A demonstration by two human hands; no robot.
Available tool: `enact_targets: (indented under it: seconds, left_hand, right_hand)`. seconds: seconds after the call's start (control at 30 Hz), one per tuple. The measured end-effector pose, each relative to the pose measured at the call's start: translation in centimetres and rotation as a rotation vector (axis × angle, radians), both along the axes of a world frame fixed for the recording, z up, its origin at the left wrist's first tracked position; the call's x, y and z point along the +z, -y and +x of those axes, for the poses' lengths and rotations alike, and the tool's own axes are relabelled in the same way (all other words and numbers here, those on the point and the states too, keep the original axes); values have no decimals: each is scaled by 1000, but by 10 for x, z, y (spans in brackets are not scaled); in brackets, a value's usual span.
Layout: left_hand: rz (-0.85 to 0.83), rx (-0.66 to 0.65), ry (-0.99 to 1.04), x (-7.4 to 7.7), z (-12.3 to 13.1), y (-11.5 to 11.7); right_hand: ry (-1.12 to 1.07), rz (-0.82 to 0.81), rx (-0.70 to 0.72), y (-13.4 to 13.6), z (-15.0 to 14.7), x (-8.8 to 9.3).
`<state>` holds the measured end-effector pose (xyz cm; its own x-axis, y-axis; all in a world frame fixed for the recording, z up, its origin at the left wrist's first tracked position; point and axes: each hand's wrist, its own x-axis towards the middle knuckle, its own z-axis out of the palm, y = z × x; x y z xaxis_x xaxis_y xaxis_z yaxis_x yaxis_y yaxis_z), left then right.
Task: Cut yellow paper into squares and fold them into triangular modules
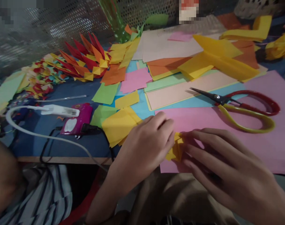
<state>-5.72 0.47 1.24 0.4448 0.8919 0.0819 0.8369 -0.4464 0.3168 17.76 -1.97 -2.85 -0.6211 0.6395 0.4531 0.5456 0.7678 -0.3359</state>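
Note:
A small folded piece of yellow paper (177, 150) lies between my hands on a large pink sheet (227, 150). My left hand (149, 137) has its fingers curled and closed at the paper's left side; part of the paper is hidden behind them. From the right, the fingertips of my right hand (222, 159) press on the same paper, thumb and fingers bent around its edge. Scissors (218, 99) with one red and one yellow handle lie part open beyond my right hand, blades pointing left.
Yellow paper sheets (120, 125) lie left of my left hand. Behind are a red and orange folded-paper piece (86, 57), coloured strips and a yellow folded star shape (215, 59). A magenta power adapter (78, 118) with cables sits left. A person in a striped shirt (44, 193) is at lower left.

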Motion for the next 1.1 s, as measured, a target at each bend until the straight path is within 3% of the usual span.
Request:
enact_targets:
  seconds: [0.3,0.6,0.87,1.1]
  left_hand:
    - [73,-56,-126,2,0,17]
    - [-6,124,-3,1,7,8]
    - [12,160,39,2,11,6]
    - [-37,147,59,4,8,5]
  right_hand:
    - [76,64,-49,0,1,-9]
    - [82,66,-14,6,6,-17]
    - [192,4,-48,9,5,-18]
    - [145,52,-43,2,-4,-7]
